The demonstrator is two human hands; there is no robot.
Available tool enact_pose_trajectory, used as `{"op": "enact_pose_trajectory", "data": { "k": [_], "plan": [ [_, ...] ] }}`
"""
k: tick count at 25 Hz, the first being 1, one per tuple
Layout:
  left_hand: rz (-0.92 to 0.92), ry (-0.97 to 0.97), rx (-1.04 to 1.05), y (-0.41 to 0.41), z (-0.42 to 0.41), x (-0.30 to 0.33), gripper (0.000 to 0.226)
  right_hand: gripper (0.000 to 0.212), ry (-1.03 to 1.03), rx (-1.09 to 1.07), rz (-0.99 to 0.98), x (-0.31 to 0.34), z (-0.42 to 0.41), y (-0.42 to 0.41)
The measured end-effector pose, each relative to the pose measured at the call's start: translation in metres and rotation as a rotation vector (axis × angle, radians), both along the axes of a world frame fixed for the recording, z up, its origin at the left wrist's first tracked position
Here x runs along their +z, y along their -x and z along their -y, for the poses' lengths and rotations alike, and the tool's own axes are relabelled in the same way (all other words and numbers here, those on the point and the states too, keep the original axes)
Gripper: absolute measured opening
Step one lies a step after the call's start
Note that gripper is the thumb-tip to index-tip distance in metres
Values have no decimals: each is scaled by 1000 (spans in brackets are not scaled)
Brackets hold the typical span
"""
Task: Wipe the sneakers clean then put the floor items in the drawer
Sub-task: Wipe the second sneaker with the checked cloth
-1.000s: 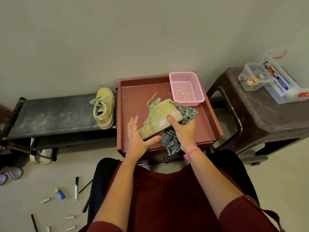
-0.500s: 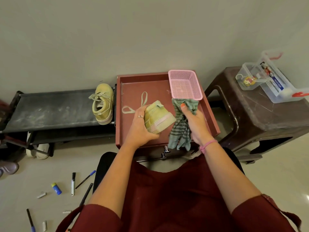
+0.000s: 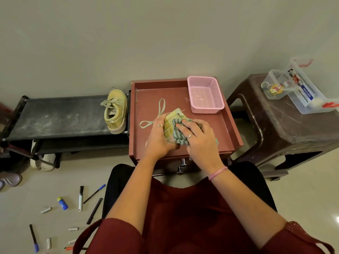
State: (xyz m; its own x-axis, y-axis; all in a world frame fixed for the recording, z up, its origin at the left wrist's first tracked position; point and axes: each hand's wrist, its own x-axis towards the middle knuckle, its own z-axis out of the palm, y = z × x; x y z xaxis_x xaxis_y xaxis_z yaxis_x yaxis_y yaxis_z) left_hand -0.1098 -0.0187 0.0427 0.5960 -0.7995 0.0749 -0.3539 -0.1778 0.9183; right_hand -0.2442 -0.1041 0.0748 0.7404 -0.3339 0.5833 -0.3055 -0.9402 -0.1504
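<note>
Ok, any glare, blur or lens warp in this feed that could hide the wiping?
Head view: soft, even light; the yellow-green canvas sneaker and striped green cloth under the hands read clearly. Glare only on the floor tile at the right edge. Wide-angle bending curves the black shoe rack and dark brown plastic stool; the left edge smears.

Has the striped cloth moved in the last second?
Yes. The striped cloth lay bunched on the red tray beside the sneaker, then hung below the pink basket. Now the right hand presses it onto the sneaker, farther left.
</note>
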Motion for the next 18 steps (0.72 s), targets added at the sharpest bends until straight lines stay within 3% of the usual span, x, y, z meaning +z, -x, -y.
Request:
{"op": "enact_pose_trajectory", "data": {
  "k": [4,8,9,14,16,18],
  "plan": [
    [-39,-1,17,1,-11,-7,100,26,104,75,-166,13,12,-31],
    [-10,-22,-37,15,-11,-12,104,40,-314,-127,-208,32,28,-55],
    [-12,-10,-21,15,-12,-13,104,40,-314,-104,-181,32,22,-55],
    [-50,97,0,12,-13,-10,69,27,144,203,-115,-7,-18,-14],
    [-65,76,12,13,-12,-11,77,26,136,183,-114,-6,-5,-12],
    [-75,27,21,9,-15,-13,99,31,-116,63,-40,2,11,-23]
  ]
}}
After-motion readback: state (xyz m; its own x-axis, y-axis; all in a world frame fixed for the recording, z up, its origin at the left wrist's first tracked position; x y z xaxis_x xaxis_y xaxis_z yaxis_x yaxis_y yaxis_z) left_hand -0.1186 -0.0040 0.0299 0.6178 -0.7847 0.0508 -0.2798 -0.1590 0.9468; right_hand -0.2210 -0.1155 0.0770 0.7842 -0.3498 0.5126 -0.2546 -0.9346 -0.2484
